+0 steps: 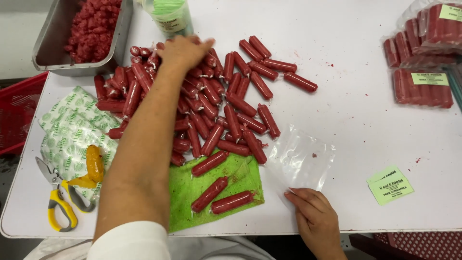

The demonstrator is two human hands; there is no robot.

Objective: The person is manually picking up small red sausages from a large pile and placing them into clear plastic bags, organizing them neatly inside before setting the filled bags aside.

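Your left hand (185, 50) lies open on the sausage pile (207, 106). Your right hand (313, 212) pins one clear bag (301, 159). Three sausages lie on the green cloth (192, 202).

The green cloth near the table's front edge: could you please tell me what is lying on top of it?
Three red sausages lie on the green cloth, and the clear bag's corner overlaps it. The left forearm covers its left edge, hiding anything there.

This looks like a small food-packing workroom. A white worktable (346, 106) carries a heap of red sausages (216, 106) at the centre, a steel pan of ground meat (53, 48) at upper left, sealed sausage packs (423, 53) at upper right, and green labels (390, 185) at lower right.
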